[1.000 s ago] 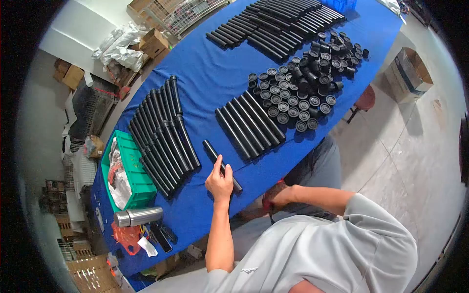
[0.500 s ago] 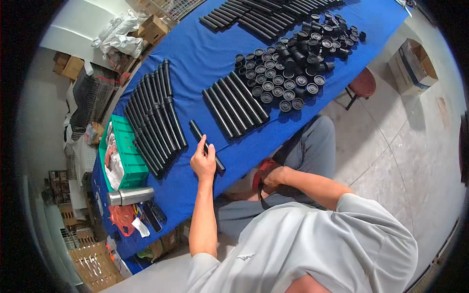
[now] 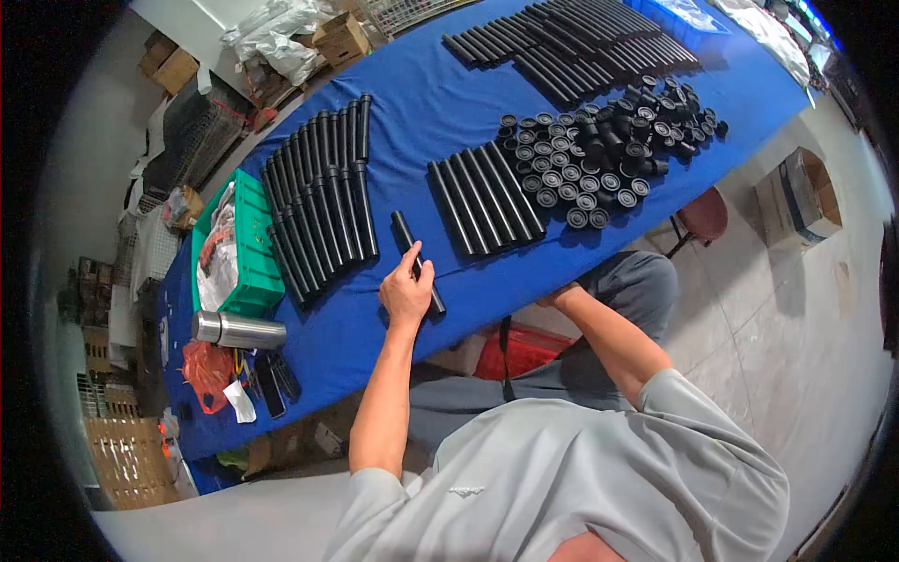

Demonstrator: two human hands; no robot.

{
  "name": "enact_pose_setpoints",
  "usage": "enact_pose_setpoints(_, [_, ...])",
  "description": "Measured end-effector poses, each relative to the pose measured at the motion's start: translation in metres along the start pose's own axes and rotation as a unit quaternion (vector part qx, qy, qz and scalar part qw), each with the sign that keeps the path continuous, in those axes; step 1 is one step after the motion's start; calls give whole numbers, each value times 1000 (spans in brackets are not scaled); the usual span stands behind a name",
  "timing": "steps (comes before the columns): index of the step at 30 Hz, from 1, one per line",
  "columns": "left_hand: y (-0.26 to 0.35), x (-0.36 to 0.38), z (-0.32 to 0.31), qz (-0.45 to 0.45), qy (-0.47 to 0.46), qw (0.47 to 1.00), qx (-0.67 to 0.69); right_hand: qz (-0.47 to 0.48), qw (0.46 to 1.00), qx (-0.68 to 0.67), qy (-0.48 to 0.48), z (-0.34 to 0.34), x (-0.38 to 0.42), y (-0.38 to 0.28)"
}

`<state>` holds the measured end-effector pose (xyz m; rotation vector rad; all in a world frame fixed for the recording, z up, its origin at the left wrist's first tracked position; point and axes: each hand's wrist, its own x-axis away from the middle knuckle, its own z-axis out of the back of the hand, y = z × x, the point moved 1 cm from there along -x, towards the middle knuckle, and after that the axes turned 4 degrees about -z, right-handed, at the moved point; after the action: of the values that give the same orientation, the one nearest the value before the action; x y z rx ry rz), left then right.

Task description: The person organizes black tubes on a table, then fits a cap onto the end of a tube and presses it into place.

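Observation:
On the blue cloth near the front edge, my left hand (image 3: pixel 406 292) is closed around a short black tube (image 3: pixel 403 228), with thumb and index finger on either side of it. My right hand (image 3: pixel 560 297) is at the table's edge over my lap; its fingers are hidden. To the left of my left hand lie two rows of black tubes with collared ends (image 3: pixel 318 201). Several plain black tubes (image 3: pixel 482 201) lie side by side to its right. Beyond those is a heap of round black caps (image 3: pixel 588 155).
A green crate (image 3: pixel 245 258) with plastic inside, a steel flask (image 3: pixel 239 330), an orange-red bag (image 3: pixel 206 375) and a phone (image 3: pixel 270 389) occupy the left end. More tubes (image 3: pixel 571 47) lie at the back. A red container (image 3: pixel 520 351) is below the table edge, a stool (image 3: pixel 702 214) to the right.
My right hand has moved up from the red container in my lap to the table's edge. My left hand stays on the tube. The view has shifted, showing a blue bin at the back.

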<state>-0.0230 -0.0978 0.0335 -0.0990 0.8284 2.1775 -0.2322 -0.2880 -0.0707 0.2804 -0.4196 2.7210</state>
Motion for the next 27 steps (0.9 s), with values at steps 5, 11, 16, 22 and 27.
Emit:
enact_pose_setpoints(5, [-4,1,-3,-20,7,1000,1,90,992,-88,17,-29,18,-17])
enact_pose_setpoints(11, [-7,0,-6,-20,10,1000,19,85,970,-150,174,37,89,-66])
enact_pose_setpoints(16, [-5,-1,-3,-23,3,1000,20,24,907,-110,405,112,97,-29])
enact_pose_setpoints(22, [-2,-2,-2,-13,-5,1000,8,-62,903,-9,426,156,82,12])
enact_pose_setpoints(27, [-4,0,-4,-24,8,999,21,-64,922,42,379,154,34,22])
